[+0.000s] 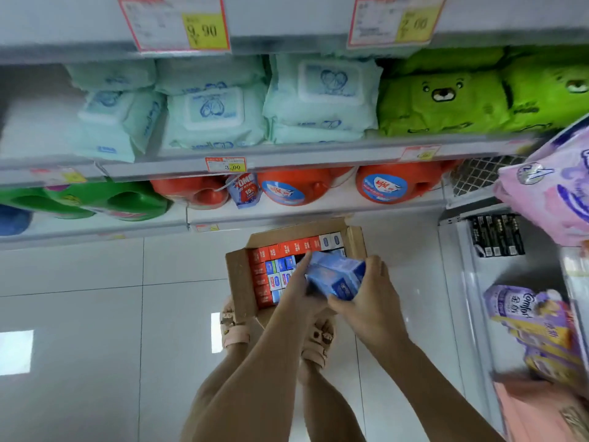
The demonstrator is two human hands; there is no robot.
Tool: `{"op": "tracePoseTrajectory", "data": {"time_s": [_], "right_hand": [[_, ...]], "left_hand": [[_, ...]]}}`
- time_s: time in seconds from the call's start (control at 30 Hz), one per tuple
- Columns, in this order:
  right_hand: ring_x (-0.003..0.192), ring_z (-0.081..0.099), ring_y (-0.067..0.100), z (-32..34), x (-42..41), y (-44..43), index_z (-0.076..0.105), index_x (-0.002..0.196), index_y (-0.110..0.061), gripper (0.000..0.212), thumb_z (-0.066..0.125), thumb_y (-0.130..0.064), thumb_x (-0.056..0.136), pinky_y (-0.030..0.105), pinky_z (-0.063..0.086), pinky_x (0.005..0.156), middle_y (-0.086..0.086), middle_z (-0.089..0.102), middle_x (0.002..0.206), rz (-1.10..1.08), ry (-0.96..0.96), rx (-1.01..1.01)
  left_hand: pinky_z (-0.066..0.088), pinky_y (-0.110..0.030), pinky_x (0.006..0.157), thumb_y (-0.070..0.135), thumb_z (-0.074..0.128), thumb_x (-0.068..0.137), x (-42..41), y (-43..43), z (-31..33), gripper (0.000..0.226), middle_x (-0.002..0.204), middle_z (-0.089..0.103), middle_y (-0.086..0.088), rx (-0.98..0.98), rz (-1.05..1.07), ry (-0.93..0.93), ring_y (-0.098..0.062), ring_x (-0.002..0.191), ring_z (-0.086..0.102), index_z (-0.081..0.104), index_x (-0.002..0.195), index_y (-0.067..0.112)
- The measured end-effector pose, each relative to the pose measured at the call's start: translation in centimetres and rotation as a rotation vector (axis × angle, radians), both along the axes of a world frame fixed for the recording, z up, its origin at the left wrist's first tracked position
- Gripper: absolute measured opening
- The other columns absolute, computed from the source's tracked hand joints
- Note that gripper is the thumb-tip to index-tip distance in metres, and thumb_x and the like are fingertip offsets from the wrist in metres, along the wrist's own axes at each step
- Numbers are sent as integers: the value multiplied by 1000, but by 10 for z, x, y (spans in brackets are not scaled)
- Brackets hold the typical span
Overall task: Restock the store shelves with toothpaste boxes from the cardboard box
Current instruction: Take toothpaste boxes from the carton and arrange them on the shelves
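An open cardboard box (239, 279) stands on the floor in front of my feet, packed with red and blue-white toothpaste boxes (271, 266) standing on end. Above it both hands hold a stack of blue toothpaste boxes (338, 277). My left hand (298, 293) grips the stack's left side, with one finger stretched along the top. My right hand (373, 291) grips its right end, fingers curled over the edge. The stack hides part of the box's contents.
Shelves ahead carry pale wet-wipe packs (216, 116), green bear packs (443, 97), red detergent jugs (293, 186) and green jugs (127, 202). A white rack on the right holds black boxes (497, 234) and purple refill pouches (529, 317). Pale floor tiles (79, 314) stretch left.
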State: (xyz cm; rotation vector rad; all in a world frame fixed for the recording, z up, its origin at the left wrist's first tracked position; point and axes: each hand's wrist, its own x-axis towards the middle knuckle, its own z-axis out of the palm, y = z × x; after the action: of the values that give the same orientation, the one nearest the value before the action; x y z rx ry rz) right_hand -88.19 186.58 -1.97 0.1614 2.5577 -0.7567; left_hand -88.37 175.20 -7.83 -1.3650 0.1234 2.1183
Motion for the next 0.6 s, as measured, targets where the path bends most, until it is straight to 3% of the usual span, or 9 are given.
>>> {"op": "tracePoseTrajectory", "data": {"time_s": [0.07, 0.17, 0.2, 0.3, 0.37, 0.43, 0.5, 0.6], "right_hand": [[100, 56, 13, 29, 10, 13, 37, 125, -15, 72, 82, -29, 69, 15, 47, 70, -4, 39, 114, 74, 13, -34], [98, 54, 7, 61, 13, 32, 39, 133, -24, 78, 83, -23, 69, 8, 46, 70, -9, 34, 112, 128, 11, -150], [100, 54, 4, 71, 12, 36, 41, 133, -27, 78, 84, -23, 68, 5, 45, 72, -9, 36, 115, 150, -1, -203], [104, 53, -5, 102, 5, 42, 47, 127, -31, 67, 82, -32, 70, 4, 44, 76, -10, 48, 120, 163, -59, -385], [97, 60, -1, 127, 0, 37, 49, 121, -33, 53, 74, -38, 74, 14, 52, 73, -13, 55, 118, 94, -152, -495], [94, 64, 5, 144, -2, 29, 48, 118, -33, 47, 73, -34, 78, 26, 57, 75, -9, 60, 114, 34, -214, -543], [98, 63, 9, 160, -2, 19, 47, 120, -31, 54, 78, -29, 75, 34, 56, 83, -4, 62, 114, 33, -237, -542], [98, 63, 8, 183, -1, 3, 48, 120, -28, 59, 82, -28, 72, 26, 55, 80, -5, 63, 113, 63, -343, -570]], "left_hand": [[51, -44, 77, 32, 67, 78, -5, 5, 25, 66, 122, 57, -18, -66, 5, 59, -33, 99, 59, 48, 134, 3], [49, -46, 93, 21, 87, 57, -5, 8, 51, 87, 128, 58, -13, -126, -8, 112, -32, 111, 60, 49, 135, 6], [49, -47, 95, 22, 88, 57, -6, 7, 63, 85, 127, 60, -14, -145, -26, 147, -31, 112, 60, 52, 132, 7], [58, -38, 70, 25, 67, 83, -2, -2, 98, 27, 91, 71, -13, -248, -108, 298, -26, 79, 70, 62, 102, 7], [58, -37, 67, 21, 63, 86, 4, -10, 122, 18, 87, 71, -13, -280, -141, 393, -26, 74, 70, 62, 98, 8], [58, -38, 71, 18, 68, 79, 10, -19, 143, 25, 91, 72, -11, -329, -174, 513, -25, 79, 70, 62, 102, 10], [58, -37, 72, 20, 68, 78, 18, -28, 165, 31, 93, 73, -10, -373, -258, 614, -24, 80, 70, 61, 106, 10], [56, -41, 81, 38, 78, 70, 26, -49, 196, 55, 105, 70, -14, -407, -361, 653, -27, 91, 68, 61, 113, 9]]}}
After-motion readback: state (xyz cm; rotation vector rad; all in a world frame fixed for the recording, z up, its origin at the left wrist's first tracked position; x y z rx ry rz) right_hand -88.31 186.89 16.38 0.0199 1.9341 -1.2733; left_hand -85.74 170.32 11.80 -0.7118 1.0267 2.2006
